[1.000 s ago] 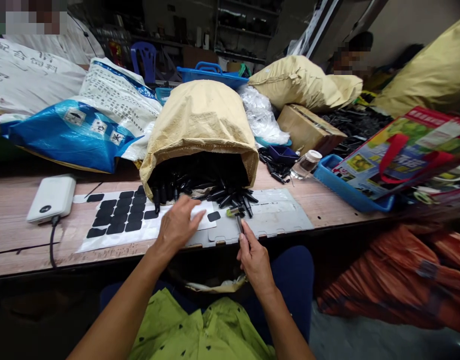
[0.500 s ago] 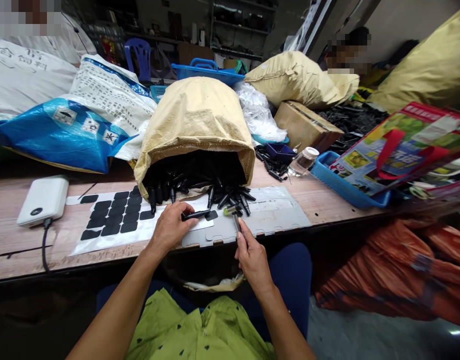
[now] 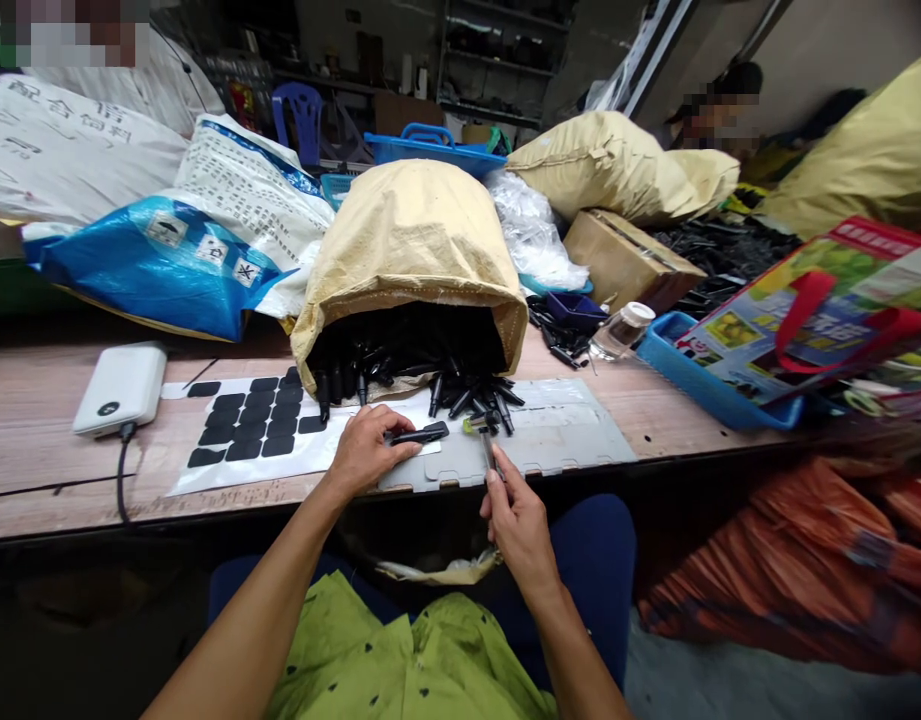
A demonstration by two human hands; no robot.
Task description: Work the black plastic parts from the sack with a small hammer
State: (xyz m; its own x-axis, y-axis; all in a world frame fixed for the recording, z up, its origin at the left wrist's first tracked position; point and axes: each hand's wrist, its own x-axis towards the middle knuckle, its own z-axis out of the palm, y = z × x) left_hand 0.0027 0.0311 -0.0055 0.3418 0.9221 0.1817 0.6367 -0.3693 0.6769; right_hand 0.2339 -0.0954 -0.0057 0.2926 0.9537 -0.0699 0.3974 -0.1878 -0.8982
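My left hand (image 3: pixel 368 445) pinches a black pen-shaped tube (image 3: pixel 411 436) and lies low over the front of the table. The tube is level and its free end points right; that end looks wider and flat, perhaps with a black sticker against it. In my right hand (image 3: pixel 514 502) is a small T-headed tool like a razor (image 3: pixel 490 452), head upward, with a yellow-green part at the top. Several similar black tubes (image 3: pixel 467 396) spill from the tan sack (image 3: pixel 422 235) just behind. Left of my left hand lies a white sheet of black rounded stickers (image 3: pixel 254 430).
A grey board (image 3: pixel 557 425) lies under the work at the table edge. To the left is a white power bank (image 3: pixel 122 385) with a cable. On the right stand a clear jar (image 3: pixel 621 330), a blue basket (image 3: pixel 719 375) and a cardboard box (image 3: pixel 629 258). A person sits at the back right.
The view has shifted slightly, so everything sits further right. The black sticker apart from the tube's end now appears against it. My right hand keeps hold of the razor-like tool.
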